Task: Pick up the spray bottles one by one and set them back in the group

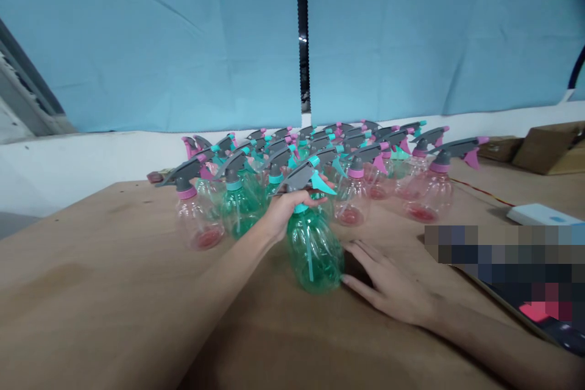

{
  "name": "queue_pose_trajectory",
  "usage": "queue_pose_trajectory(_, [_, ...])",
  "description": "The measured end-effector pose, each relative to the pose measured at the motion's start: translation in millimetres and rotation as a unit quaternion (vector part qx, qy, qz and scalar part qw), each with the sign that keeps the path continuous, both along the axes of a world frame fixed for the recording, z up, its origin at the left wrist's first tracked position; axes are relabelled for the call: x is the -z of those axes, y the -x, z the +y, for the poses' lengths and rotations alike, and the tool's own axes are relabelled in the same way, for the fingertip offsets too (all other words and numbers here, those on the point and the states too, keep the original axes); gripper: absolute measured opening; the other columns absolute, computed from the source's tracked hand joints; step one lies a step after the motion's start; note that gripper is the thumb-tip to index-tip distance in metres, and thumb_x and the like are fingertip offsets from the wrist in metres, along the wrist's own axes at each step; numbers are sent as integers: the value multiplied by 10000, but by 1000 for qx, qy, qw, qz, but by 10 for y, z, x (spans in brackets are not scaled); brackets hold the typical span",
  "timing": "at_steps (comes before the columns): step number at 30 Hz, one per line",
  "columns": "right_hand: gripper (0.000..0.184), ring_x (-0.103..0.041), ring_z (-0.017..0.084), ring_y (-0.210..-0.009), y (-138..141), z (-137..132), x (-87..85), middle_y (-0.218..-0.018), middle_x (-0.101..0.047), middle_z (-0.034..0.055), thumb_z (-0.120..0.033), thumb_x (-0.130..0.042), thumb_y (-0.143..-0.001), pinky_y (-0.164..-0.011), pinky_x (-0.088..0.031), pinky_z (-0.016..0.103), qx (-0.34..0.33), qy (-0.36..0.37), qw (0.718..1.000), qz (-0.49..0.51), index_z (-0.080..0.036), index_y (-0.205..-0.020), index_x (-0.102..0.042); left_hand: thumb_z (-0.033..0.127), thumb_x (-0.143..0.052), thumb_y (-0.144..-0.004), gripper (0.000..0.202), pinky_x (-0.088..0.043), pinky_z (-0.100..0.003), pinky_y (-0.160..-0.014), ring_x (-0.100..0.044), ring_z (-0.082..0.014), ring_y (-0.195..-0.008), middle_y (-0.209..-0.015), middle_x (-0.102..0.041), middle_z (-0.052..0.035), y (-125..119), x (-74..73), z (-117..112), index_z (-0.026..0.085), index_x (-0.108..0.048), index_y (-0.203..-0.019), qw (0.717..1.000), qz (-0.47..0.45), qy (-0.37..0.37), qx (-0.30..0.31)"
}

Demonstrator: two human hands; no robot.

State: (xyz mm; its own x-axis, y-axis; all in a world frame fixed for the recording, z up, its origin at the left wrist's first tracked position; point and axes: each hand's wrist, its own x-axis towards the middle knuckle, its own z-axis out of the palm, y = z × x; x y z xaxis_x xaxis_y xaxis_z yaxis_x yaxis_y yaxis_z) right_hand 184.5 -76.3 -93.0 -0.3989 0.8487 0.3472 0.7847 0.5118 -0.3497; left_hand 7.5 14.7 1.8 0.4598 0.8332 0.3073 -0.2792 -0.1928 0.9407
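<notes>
My left hand (292,208) is wrapped round the neck of a green spray bottle (315,253), just under its grey trigger head with a turquoise trigger and nozzle. The bottle tilts a little, and a dip tube shows through its clear ribbed wall. My right hand (388,283) is open beside the lower part of this bottle, fingers apart, its fingertips at or very near the base. Whether they press on it I cannot tell. Just behind stand a pink spray bottle (351,201) and another green spray bottle (240,210).
Several more pink and green spray bottles crowd the back of the wooden table (91,280). A pink one (198,219) stands at the left, another (429,192) at the right. Cardboard boxes (551,146), a white box (543,215) and a blurred-out patch lie on the right.
</notes>
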Motion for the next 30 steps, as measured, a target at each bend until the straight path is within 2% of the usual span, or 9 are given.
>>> queue_pose_trajectory(4, [351, -503, 265, -1113, 5, -3, -4, -1187, -552, 130, -352, -405, -886, -905, -441, 452, 0, -2, 1000, -2, -171, -1181, -461, 97, -529, -596, 380, -454, -445, -871, -545, -276, -1055, -966, -664, -85, 15, 21, 20, 148, -649, -953, 999, -1, -18, 32])
queue_pose_trajectory(12, [355, -506, 256, -1118, 3, -7, -13, -1182, -558, 126, -352, -400, -886, -904, -446, 431, 1, -3, 1000, -3, -170, -1184, -460, 106, -506, -608, 353, -463, -441, -854, -552, -272, -1033, -975, -653, -83, 16, 21, 21, 144, -646, -930, 998, 7, -15, 55])
queue_pose_trajectory(15, [360, -501, 261, -1124, -1, -5, -2, -1189, -557, 120, -359, -402, -884, -904, -446, 445, 0, -3, 1000, 0, -180, -1191, -457, 120, -516, -573, 316, -477, -450, -823, -591, -269, -933, -884, -659, -77, -2, 11, 5, 136, -651, -859, 999, -1, 0, 33])
queue_pose_trajectory(20, [363, -501, 272, -1123, 0, -3, 9, -1174, -567, 120, -342, -407, -874, -909, -441, 454, -3, -3, 1000, 10, -180, -1193, -463, 158, -521, -532, 230, -498, -442, -737, -615, -225, -686, -695, -630, -42, -16, -5, -45, 133, -634, -730, 999, 14, 30, -38])
queue_pose_trajectory(23, [381, -483, 277, -1143, -3, -7, 7, -1198, -546, 125, -360, -413, -873, -929, -424, 462, -5, 16, 1000, 21, -182, -1209, -451, 153, -519, -542, 256, -484, -429, -776, -618, -233, -766, -767, -646, -55, -5, -30, -66, 136, -650, -761, 999, 18, 27, -26])
queue_pose_trajectory(26, [503, -431, 286, -1194, -15, -13, 8, -1291, -465, 130, -401, -482, -843, -965, -385, 485, -13, 46, 998, 50, -197, -1289, -369, 140, -533, -567, 280, -467, -418, -822, -599, -244, -897, -877, -657, -61, -4, -41, -63, 155, -663, -815, 1000, 20, 8, -6])
queue_pose_trajectory(30, [659, -345, 275, -1260, -9, -38, -6, -1373, -358, 143, -426, -528, -821, -1013, -327, 491, -54, 80, 988, 125, -196, -1363, -230, 156, -553, -569, 255, -457, -411, -836, -591, -241, -915, -835, -659, -33, -61, -11, -87, 190, -659, -800, 999, 17, -32, 21])
